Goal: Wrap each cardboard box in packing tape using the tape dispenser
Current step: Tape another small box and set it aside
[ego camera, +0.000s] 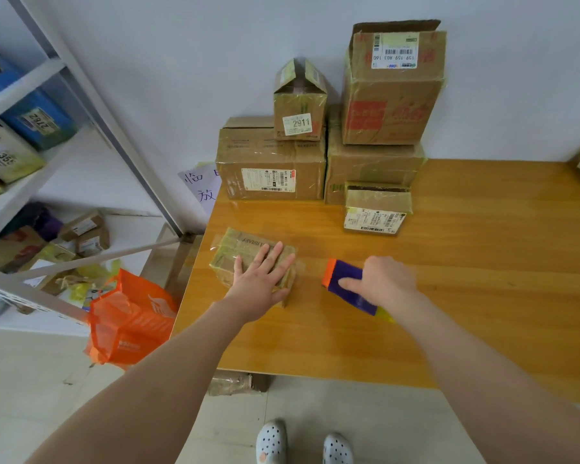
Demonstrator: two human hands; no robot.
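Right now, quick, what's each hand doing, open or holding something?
Left hand: open, fingers flat, pressing on the small taped box.
Right hand: closed around the purple tape dispenser.

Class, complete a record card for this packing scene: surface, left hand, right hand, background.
Surface: glossy orange-brown wooden table
Left hand: pressed flat, fingers straight, on small tape-wrapped cardboard box
Right hand: grips purple-and-orange tape dispenser, right of that box
Background: taped brown cardboard boxes stacked against the white wall
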